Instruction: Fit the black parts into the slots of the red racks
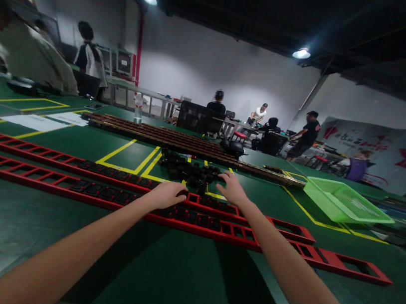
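Observation:
Two long red slotted rails (pixel 331 260) lie side by side across the table, with black socket-like modules (pixel 108 192) filling several of their slots. Above the rails is my left hand (pixel 166 195), its fingers curled around a small black part (pixel 182 193) that is mostly hidden. My right hand (pixel 234 190) reaches over the farther rail, fingers apart at the right edge of a heap of loose black parts (pixel 189 170). I see nothing held in it. The heap lies just beyond the rails.
A bundle of long brown metal strips (pixel 145 133) lies behind the heap, with a dark object (pixel 233 147) on it. At right is a light green plastic basket (pixel 347 202). White papers (pixel 37 122) and a water bottle (pixel 138 108) are at left. Several people are around the room.

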Tool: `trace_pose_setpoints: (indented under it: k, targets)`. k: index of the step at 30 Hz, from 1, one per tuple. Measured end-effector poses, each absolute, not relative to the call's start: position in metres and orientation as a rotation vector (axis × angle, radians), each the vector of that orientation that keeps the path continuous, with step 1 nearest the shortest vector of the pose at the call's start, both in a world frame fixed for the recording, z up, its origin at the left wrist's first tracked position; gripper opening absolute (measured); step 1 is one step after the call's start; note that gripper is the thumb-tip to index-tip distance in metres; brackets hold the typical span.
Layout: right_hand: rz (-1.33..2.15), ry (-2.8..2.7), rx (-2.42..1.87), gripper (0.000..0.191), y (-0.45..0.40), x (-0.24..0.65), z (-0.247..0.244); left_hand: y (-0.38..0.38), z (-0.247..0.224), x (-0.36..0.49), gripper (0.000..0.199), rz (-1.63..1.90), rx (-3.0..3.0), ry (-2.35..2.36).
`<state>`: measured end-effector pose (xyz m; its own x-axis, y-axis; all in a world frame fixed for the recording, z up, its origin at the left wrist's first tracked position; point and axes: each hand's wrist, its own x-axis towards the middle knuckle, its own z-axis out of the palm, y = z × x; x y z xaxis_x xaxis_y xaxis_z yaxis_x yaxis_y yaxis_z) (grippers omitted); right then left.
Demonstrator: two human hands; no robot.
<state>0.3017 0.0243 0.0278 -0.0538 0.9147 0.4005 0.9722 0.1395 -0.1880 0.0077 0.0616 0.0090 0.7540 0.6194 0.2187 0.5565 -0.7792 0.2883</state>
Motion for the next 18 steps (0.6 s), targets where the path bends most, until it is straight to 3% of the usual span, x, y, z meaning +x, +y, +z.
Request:
trace_pose_setpoints:
  k: [6,12,18]
  targets:
    - [-0.168,-2.28,-2.013,0.059,0.101,0.27,0.029,0.06,0.011,0.007,0.029,0.503,2.752,0.907]
    - [-0.046,-2.163,-2.177,0.072,0.149,0.277,0.017,0.064,0.009,0.009,0.027,0.498,2.733,0.909]
    - [0.018,-2.082,-2.223,0.073,0.165,0.298,0.013,0.063,0.01,0.009,0.025,0.524,2.731,0.899]
